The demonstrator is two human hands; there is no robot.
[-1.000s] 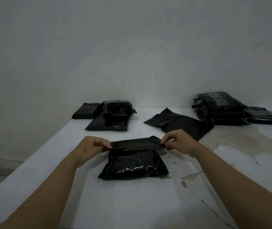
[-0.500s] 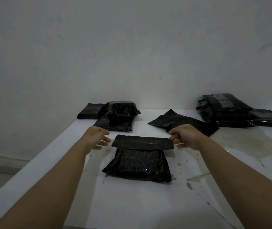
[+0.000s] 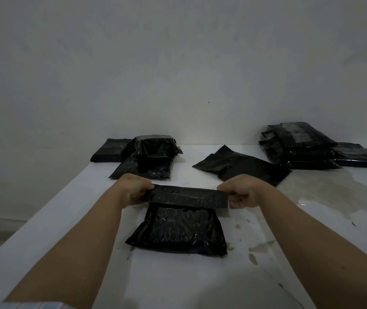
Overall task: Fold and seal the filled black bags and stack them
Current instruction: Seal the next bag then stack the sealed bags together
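Note:
A filled black bag (image 3: 178, 230) lies on the white table (image 3: 178, 282) in front of me. Its top flap (image 3: 186, 197) is folded into a flat band across the far end. My left hand (image 3: 131, 189) pinches the flap's left end and my right hand (image 3: 241, 191) pinches its right end, fingers curled round the edges. A stack of black bags (image 3: 300, 146) sits at the back right against the wall. Another pile of filled black bags (image 3: 149, 157) sits at the back left.
Flat black bags (image 3: 245, 166) lie between the two piles, just beyond my right hand. The table's left edge (image 3: 51, 210) runs diagonally with a drop beside it. A wet stain (image 3: 338, 192) marks the table's right side. A plain wall stands behind.
Half a second ago both hands hovered apart from the flap's ends with fingers loose. Now both hands have closed on the flap's ends and hold it taut over the bag.

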